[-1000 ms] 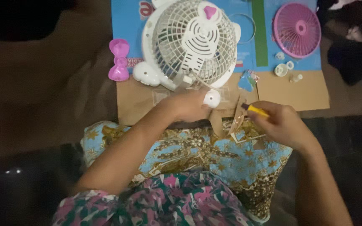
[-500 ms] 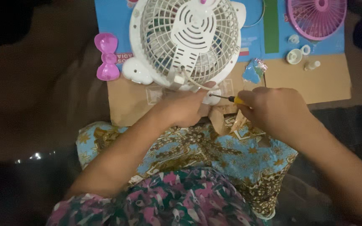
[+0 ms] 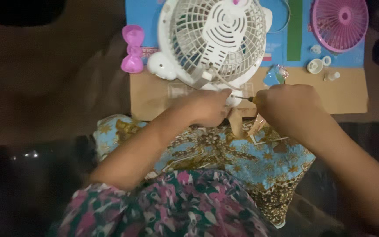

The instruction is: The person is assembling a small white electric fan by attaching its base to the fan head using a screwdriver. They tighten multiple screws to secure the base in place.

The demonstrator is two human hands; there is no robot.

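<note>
The left hand (image 3: 205, 107) pinches the white foot (image 3: 231, 97) of the fan (image 3: 216, 39) steady, while the right hand (image 3: 286, 105), fingers wrapped around the screwdriver (image 3: 247, 98), aims its tip there.

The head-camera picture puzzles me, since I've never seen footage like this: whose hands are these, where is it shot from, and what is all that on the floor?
The camera sits on a person's head and looks down, so both hands are that person's own. The left hand steadies a small white foot of the white fan. The right hand grips a yellow-handled screwdriver, its tip pointing at that foot. Everything lies on a flattened cardboard box: a pink bow-shaped piece, a pink round grille and some small white caps. A patterned cloth covers the lap.
</note>
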